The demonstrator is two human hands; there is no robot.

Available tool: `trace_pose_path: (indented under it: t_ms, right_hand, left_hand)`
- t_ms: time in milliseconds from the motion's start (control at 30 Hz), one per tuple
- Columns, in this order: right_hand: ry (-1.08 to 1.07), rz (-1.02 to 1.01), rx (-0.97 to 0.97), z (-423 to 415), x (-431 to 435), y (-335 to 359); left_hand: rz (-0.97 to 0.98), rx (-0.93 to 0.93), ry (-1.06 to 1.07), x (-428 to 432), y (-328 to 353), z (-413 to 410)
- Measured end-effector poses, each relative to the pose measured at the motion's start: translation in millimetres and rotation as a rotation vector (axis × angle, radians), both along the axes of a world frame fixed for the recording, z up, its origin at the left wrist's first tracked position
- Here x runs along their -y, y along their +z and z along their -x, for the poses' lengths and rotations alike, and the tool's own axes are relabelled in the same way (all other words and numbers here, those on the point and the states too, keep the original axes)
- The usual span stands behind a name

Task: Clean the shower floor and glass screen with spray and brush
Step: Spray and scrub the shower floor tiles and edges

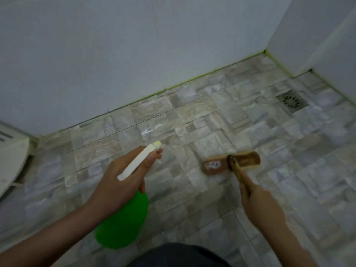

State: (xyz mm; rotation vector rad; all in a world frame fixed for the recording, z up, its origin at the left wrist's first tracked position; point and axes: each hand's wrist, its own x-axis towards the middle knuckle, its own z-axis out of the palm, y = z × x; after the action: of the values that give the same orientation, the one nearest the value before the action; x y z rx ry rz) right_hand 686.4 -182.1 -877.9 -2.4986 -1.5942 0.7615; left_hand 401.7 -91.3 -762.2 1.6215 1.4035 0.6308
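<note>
Left hand (pixel 123 178) grips green spray bottle (pixel 123 222) at its white trigger head, near left. Right hand (pixel 262 207) clamps wooden brush (pixel 231 163) handle; head blurred on the tiled floor (pixel 202 120). Drain (pixel 291 101) far right; white walls (pixel 115 54) behind.

The tiled floor (pixel 192 209) carries the brush (pixel 231 162) just ahead of the right fingers (pixel 248 187). A drain (pixel 291 101) sits well beyond them, rightward. A white streak (pixel 150 131) lies just ahead of the left fingers (pixel 154 155).
</note>
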Motion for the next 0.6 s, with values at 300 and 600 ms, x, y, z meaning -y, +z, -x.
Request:
trace_pose_path:
  t_ms: [300,600]
  right_hand:
    - [-0.078,-0.115,-0.007,-17.8,-81.3,-11.5]
    - [-0.266,0.034,0.012,7.7,22.9,5.7]
  left_hand:
    - [-0.005,0.035,-0.154,-30.9,-9.0,-30.6]
    - [0.101,0.087,-0.299,-50.9,-29.2,-48.5]
